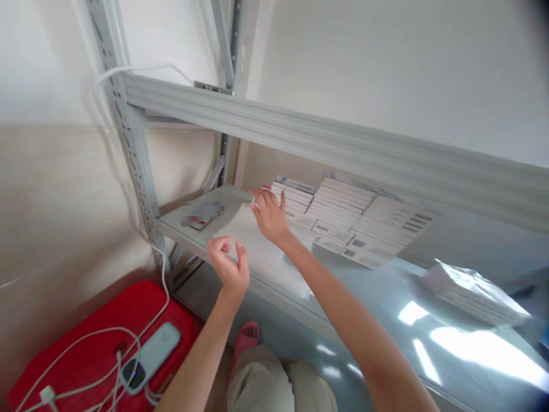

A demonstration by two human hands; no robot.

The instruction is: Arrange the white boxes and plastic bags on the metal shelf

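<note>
A crumpled white sheet (261, 249), paper or thin film, lies along the front of the metal shelf, its right end ragged. My right hand (272, 217) is over its far edge, fingers apart and little finger raised; a small white bit shows between thumb and forefinger. By the near left edge is my left hand (229, 266), its fingers curled in and thumb up; whatever they hold, if anything, is hidden. Behind the sheet, several printed labels (343, 206) with lines and barcodes lie side by side. A phone (203, 220), partly blurred out, rests at the shelf's left end.
A shelf beam (321, 140) crosses above my hands, joined to a perforated upright (132, 149). A clear-wrapped white stack (476, 292) sits at the right. Low on the left, a red stool or lid (98, 320) carries a pale power bank (156, 349) and tangled white cables (86, 332).
</note>
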